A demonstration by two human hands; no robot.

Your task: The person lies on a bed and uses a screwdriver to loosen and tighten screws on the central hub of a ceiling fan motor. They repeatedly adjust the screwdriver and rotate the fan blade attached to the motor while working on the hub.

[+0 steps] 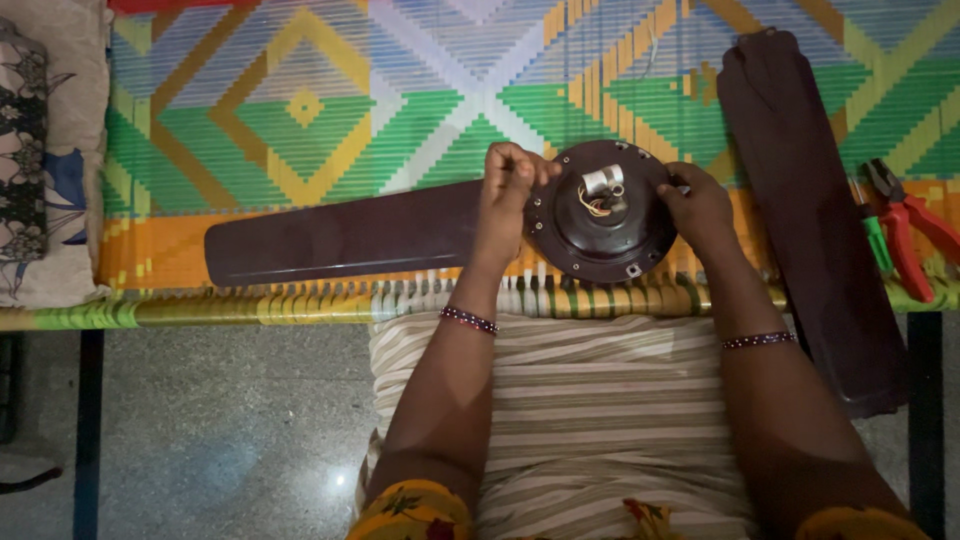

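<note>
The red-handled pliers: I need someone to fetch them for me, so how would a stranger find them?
Start at the colourful woven cot and go to its right edge, past the loose dark fan blades. The pliers lie beside a green-handled screwdriver; only the pliers have two red handles.

A woven cot (300, 110) carries a fan motor (600, 212), blades (340, 238), pliers (915, 235).

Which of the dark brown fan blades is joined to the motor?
The blade lying flat to the left of the motor, meeting it under the left hand. The other blades lie stacked apart on the right.
</note>
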